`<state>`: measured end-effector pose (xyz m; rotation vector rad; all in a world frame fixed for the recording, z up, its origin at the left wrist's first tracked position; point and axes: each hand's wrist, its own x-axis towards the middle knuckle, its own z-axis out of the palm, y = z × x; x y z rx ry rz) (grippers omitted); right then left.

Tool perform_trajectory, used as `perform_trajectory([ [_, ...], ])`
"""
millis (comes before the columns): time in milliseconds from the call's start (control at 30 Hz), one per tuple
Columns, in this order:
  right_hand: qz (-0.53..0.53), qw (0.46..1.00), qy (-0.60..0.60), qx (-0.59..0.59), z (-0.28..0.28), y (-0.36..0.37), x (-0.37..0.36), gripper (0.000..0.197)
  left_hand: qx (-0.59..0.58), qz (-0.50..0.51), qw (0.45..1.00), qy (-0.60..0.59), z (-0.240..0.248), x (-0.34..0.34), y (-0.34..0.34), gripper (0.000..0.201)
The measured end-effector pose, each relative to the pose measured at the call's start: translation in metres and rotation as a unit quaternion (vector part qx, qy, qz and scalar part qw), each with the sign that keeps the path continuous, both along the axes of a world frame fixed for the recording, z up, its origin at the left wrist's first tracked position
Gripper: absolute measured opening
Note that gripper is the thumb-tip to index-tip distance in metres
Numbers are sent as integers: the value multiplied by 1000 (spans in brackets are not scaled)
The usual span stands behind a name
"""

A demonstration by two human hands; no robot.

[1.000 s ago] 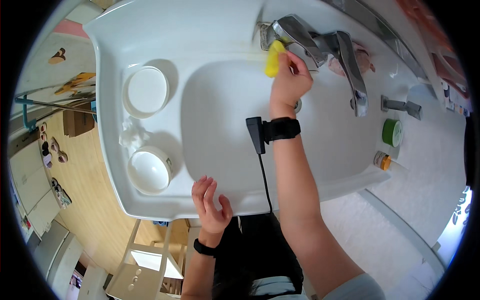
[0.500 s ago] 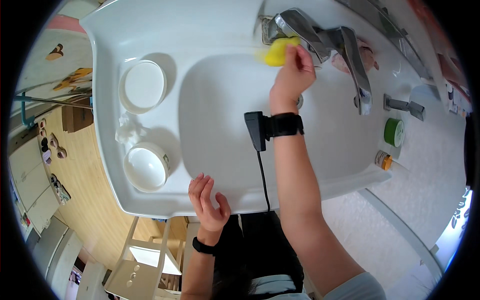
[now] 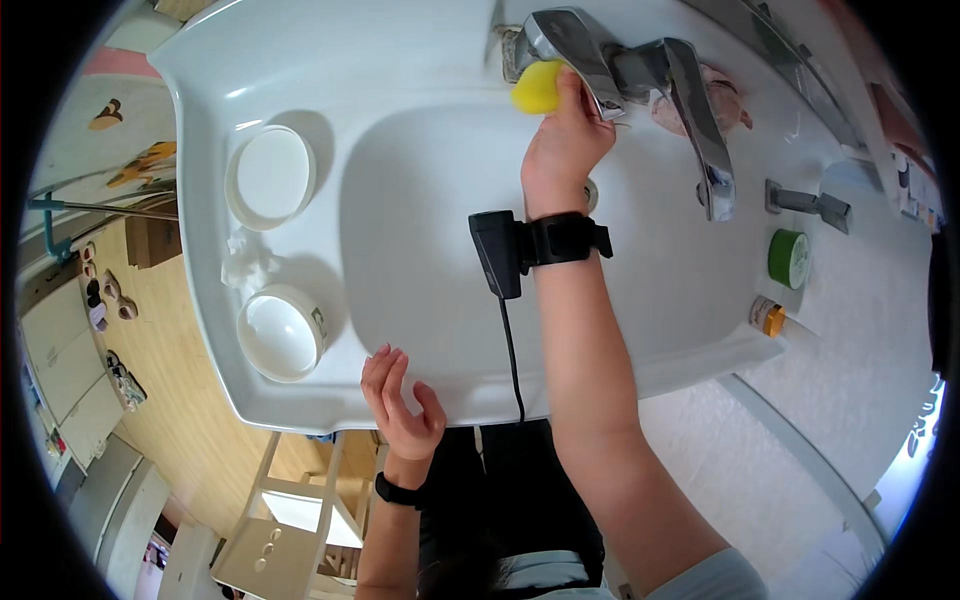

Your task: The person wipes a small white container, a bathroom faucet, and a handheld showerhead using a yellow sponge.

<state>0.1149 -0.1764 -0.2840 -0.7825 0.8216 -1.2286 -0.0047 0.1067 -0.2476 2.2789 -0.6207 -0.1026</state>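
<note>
My right hand (image 3: 565,160) reaches across the white washbasin (image 3: 450,380) and pinches a rounded yellow sponge (image 3: 537,87) at the basin's back ledge. The sponge is right beside the chrome tap lever (image 3: 575,48), and my fingers are partly hidden close to the metal. On that wrist a black strap carries a black cabled device (image 3: 495,255). My left hand (image 3: 403,405) hovers over the front rim with its fingers loosely apart and nothing in them. Left of it stands a white bowl (image 3: 282,334).
A white round dish (image 3: 270,177) and crumpled white tissue (image 3: 248,262) lie on the basin's left ledge. The chrome spout (image 3: 708,135) juts in at the back right, a pink object (image 3: 725,100) behind it. A green tub (image 3: 788,258) and an orange-capped jar (image 3: 768,316) stand at right.
My right hand has moved slightly back and left along the ledge with the sponge. My left hand has drifted a little left. The whole view has shifted slightly.
</note>
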Motion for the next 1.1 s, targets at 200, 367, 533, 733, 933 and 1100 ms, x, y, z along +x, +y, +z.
perform_trajectory([
  [200,30,999,-10,16,-2,3,-1,16,10,1,1000,-5,2,1,-1,46],
  [367,52,991,114,-48,2,15,5,19,10,5,1000,-2,2,0,-2,46],
  [533,-89,989,116,-28,-20,-11,-10,15,-6,-2,1000,1,1,2,-1,47],
  [733,-47,974,179,-130,-24,1,7,6,-19,-16,999,-23,-1,5,0,46],
  [933,-75,975,162,-135,-18,-2,4,4,-15,-30,999,-32,-2,6,4,41],
  [1100,-53,967,172,-180,-32,8,19,6,-23,-33,999,-31,-3,5,4,41],
])
